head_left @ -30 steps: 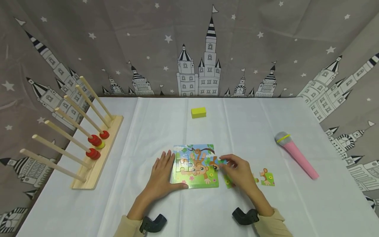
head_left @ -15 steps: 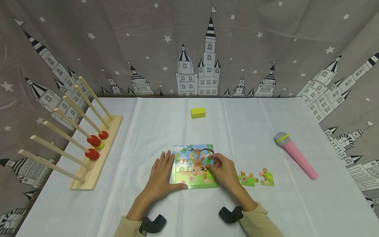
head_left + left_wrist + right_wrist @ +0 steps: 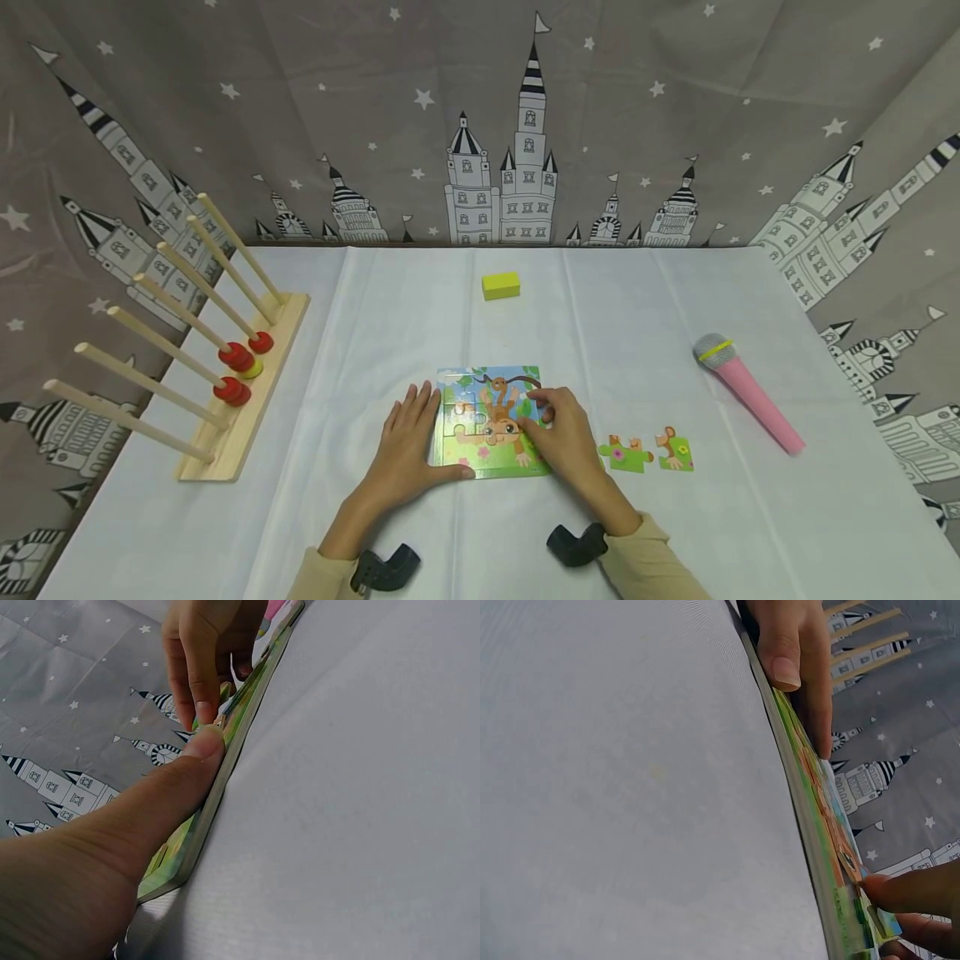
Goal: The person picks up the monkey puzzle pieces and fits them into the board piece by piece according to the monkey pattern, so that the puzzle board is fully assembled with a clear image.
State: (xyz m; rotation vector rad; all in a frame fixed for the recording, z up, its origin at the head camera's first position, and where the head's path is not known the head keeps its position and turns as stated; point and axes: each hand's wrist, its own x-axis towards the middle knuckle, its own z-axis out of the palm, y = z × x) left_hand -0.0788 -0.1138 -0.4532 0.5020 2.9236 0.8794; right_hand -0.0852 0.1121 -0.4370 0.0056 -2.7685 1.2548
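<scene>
A jigsaw puzzle (image 3: 487, 417) with a monkey picture lies in its flat tray mid-table. My left hand (image 3: 408, 450) steadies it, fingers stretched out along the left side and the thumb over the near edge; the left wrist view shows that thumb (image 3: 161, 799) on the border. At the puzzle's right side, my right hand (image 3: 566, 433) pinches a puzzle piece (image 3: 886, 921) between thumb and fingers. That piece sits tilted over the tray's right part in the right wrist view, and the hand mostly hides it from the head. Two loose puzzle pieces, one with a pink flower (image 3: 627, 456), one with a yellow flower (image 3: 677, 450), lie to the right.
On the left stands a wooden peg rack (image 3: 255, 417) with red and yellow rings. A yellow block (image 3: 501, 286) is behind the puzzle, and a pink toy microphone (image 3: 753, 396) lies at the right. A grey castle-print cloth (image 3: 337, 83) hangs behind the white table.
My right hand has carried the puzzle piece leftward from beside the puzzle onto its right part, uncovering the pink-flower piece. The left hand has stayed in place.
</scene>
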